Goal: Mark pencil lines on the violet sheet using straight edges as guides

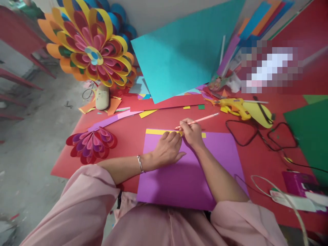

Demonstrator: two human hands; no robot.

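A pink pencil (206,118) is gripped in my right hand (192,135), its tip pointing left near the top edge of a purple paper sheet (176,184). Along that edge lies a narrow yellow paper strip (154,132). My left hand (167,147) rests flat over the strip's middle, fingertips on it and thumb stretched out to the right. The two hands sit close together and cover part of the strip. The sheet lies flat on the red table (130,133).
A petalled red and purple paper piece (92,145) lies left; a large paper flower (93,54) stands behind it. At the back are a teal sheet (184,51) and paper scraps. A yellow glue gun (234,106), black cable (230,136) and green sheet (310,133) are right.
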